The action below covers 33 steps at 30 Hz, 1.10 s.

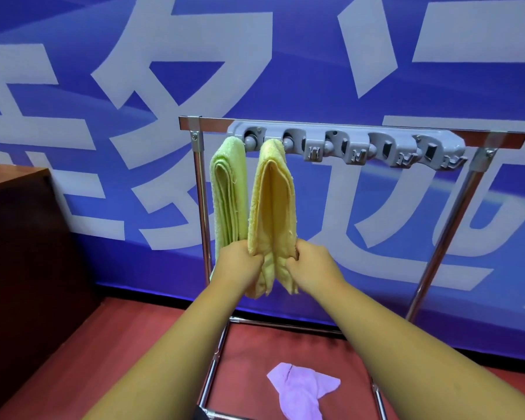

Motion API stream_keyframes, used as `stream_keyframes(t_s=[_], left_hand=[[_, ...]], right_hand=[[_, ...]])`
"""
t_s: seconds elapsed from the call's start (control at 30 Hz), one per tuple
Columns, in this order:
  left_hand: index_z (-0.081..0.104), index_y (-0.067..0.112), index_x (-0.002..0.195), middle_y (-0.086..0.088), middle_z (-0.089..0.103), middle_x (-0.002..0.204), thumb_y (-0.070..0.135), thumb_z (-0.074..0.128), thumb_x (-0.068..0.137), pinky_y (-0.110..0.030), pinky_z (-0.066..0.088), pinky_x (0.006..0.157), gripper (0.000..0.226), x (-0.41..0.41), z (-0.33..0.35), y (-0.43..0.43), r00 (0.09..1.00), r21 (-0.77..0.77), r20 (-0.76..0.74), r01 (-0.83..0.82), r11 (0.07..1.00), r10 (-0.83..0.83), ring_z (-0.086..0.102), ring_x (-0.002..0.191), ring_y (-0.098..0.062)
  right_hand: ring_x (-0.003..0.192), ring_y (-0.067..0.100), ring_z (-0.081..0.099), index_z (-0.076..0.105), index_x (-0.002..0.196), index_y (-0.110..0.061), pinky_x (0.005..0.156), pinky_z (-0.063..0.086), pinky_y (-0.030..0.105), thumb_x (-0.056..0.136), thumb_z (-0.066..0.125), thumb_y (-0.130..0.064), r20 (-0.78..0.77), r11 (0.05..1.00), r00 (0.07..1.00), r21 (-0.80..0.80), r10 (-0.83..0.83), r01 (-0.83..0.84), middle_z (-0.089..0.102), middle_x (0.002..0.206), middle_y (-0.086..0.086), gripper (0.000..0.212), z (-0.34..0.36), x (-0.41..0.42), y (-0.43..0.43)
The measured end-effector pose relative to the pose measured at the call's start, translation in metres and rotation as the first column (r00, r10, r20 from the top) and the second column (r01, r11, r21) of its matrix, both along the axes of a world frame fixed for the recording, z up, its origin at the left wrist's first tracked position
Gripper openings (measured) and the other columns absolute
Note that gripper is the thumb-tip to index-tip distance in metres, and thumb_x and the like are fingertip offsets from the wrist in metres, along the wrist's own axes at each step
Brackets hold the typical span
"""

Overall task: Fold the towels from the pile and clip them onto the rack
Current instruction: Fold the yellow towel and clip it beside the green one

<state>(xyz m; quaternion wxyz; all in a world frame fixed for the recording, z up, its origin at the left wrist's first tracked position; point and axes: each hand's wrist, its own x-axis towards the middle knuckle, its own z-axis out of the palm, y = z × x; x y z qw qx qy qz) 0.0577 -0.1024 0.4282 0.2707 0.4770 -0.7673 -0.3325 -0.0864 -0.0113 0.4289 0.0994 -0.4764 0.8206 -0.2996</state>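
Purple towel [300, 389] lies crumpled on the floor [134, 344] inside the rack [199, 192] base. Left hand [240, 262] and right hand [311, 265] each grip the lower end of the folded yellow towel [273, 201]. Its top sits at the rack's second clip, beside the hanging green towel [228, 189]

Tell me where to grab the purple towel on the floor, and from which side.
Pinch the purple towel at its pointed right corner, from above, I'd say: it lies crumpled and low on the red floor between the base bars of the rack, so side approaches look cramped, and that corner sticks out free.
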Motion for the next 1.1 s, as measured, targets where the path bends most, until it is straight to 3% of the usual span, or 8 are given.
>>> stream_keyframes(t_s=[0.1, 0.27, 0.37, 0.5, 0.67, 0.83, 1.0, 1.1], left_hand=[[0.073, 0.014, 0.08, -0.003, 0.073, 0.065, 0.014, 0.061, 0.092, -0.012, 0.041, 0.041, 0.017, -0.001, -0.001, 0.008, 0.999, 0.026, -0.027, 0.044, 0.999, -0.043, 0.067, 0.052, -0.011], [0.074, 0.015, 0.075, -0.007, 0.076, 0.066, 0.018, 0.063, 0.08, -0.039, 0.065, 0.07, 0.013, 0.001, -0.007, 0.012, 0.986, 0.13, -0.115, 0.138, 0.982, -0.123, 0.077, 0.069, -0.026], [0.074, 0.012, 0.077, -0.009, 0.076, 0.072, 0.013, 0.059, 0.075, -0.052, 0.066, 0.075, 0.015, 0.003, -0.012, 0.008, 0.989, 0.128, -0.095, 0.126, 0.984, -0.114, 0.077, 0.077, -0.033], [0.069, 0.01, 0.079, -0.009, 0.073, 0.074, 0.007, 0.058, 0.086, -0.029, 0.048, 0.054, 0.013, 0.003, -0.015, 0.01, 0.999, 0.036, 0.002, 0.046, 0.998, -0.046, 0.065, 0.066, -0.022], [0.057, 0.02, 0.072, -0.002, 0.064, 0.073, 0.003, 0.052, 0.089, -0.026, 0.036, 0.052, 0.024, 0.001, -0.019, 0.012, 0.999, -0.035, 0.007, -0.045, 0.998, 0.046, 0.06, 0.073, -0.025], [0.068, 0.022, 0.084, -0.001, 0.075, 0.073, 0.018, 0.057, 0.087, -0.039, 0.06, 0.067, 0.013, -0.002, -0.03, 0.022, 0.983, 0.056, -0.137, 0.134, 0.989, -0.126, 0.073, 0.073, -0.023], [0.067, 0.035, 0.093, 0.012, 0.07, 0.074, 0.02, 0.067, 0.087, -0.028, 0.051, 0.067, 0.016, -0.004, -0.041, 0.03, 0.965, 0.054, -0.186, 0.195, 0.979, -0.182, 0.066, 0.071, -0.006], [0.066, 0.035, 0.095, 0.01, 0.071, 0.08, 0.016, 0.063, 0.09, -0.026, 0.049, 0.067, 0.019, -0.006, -0.042, 0.031, 0.972, 0.028, -0.159, 0.181, 0.983, -0.174, 0.067, 0.076, -0.01]], right_hand=[[0.073, 0.018, 0.064, 0.051, 0.077, -0.033, 0.071, 0.059, 0.039, 0.096, 0.053, -0.024, -0.035, 0.998, 0.997, 0.006, 0.062, -0.062, 0.065, 0.076, -0.007, 0.021, -0.008, 0.008, 0.0], [0.086, 0.022, 0.069, 0.063, 0.104, -0.03, 0.076, 0.061, 0.043, 0.095, 0.06, -0.05, 0.035, 0.994, 0.994, -0.054, 0.101, -0.099, 0.072, 0.092, -0.004, 0.023, -0.014, 0.015, 0.0], [0.085, 0.024, 0.067, 0.06, 0.095, -0.029, 0.073, 0.058, 0.04, 0.098, 0.062, -0.037, 0.01, 0.997, 0.999, -0.051, 0.051, -0.05, 0.068, 0.088, -0.003, 0.009, -0.015, 0.013, 0.0], [0.072, 0.023, 0.062, 0.051, 0.075, -0.026, 0.063, 0.051, 0.038, 0.097, 0.057, -0.027, 0.017, 0.998, 1.0, -0.061, -0.008, 0.009, 0.062, 0.075, -0.002, 0.023, -0.02, 0.009, 0.004], [0.071, 0.02, 0.062, 0.058, 0.078, -0.021, 0.058, 0.046, 0.032, 0.098, 0.061, -0.029, 0.057, 0.996, 0.998, -0.09, -0.023, 0.028, 0.066, 0.077, 0.0, 0.023, -0.021, -0.002, 0.011], [0.076, 0.008, 0.063, 0.067, 0.088, -0.032, 0.061, 0.041, 0.024, 0.105, 0.065, -0.032, 0.065, 0.991, 0.992, -0.083, 0.111, -0.106, 0.07, 0.083, -0.01, 0.017, -0.026, -0.006, 0.013], [0.094, 0.015, 0.07, 0.077, 0.113, -0.028, 0.083, 0.056, 0.034, 0.106, 0.063, -0.03, 0.105, 0.983, 0.98, -0.087, 0.171, -0.163, 0.078, 0.098, -0.009, 0.016, -0.032, -0.005, 0.012], [0.083, 0.012, 0.066, 0.074, 0.1, -0.026, 0.07, 0.049, 0.03, 0.108, 0.06, -0.028, 0.117, 0.984, 0.978, -0.07, 0.17, -0.163, 0.074, 0.089, -0.009, 0.016, -0.031, -0.003, 0.012]])
